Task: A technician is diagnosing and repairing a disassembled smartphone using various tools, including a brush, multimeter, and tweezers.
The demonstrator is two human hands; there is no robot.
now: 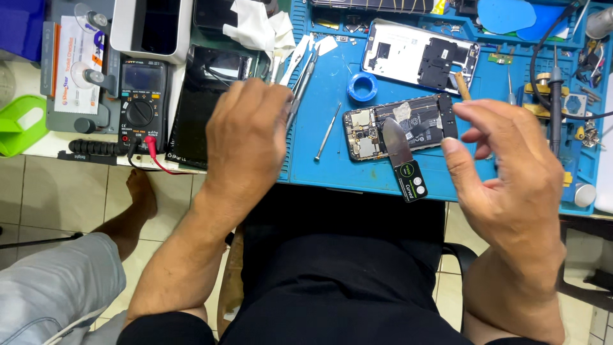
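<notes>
Head view. The left hand (246,137) is gripping a pair of metal tweezers (300,89) at the left edge of the blue mat (332,172), fingers curled around the shafts. The right hand (504,169) is hovering released, fingers loosely spread, holding nothing, just right of the opened phone (399,128).

The opened phone is lying flat on the surface, back off, circuit board and battery exposed. Its long axis is running left to right with a slight upward tilt toward the right; the camera end is pointing left. A curved metal pry blade (399,150) with a black handle is resting across its lower edge, blade tip over the battery, handle hanging toward the near mat edge. A small screwdriver (327,131) is lying just left of the phone, and a second phone frame (418,57) is sitting farther back.

Risk, judged: the pry blade is sitting unheld on the battery; a knock from either hand could be driving its edge into the cell or ribbon cables. The handle overhanging the near edge could be tipping off the surface.
</notes>
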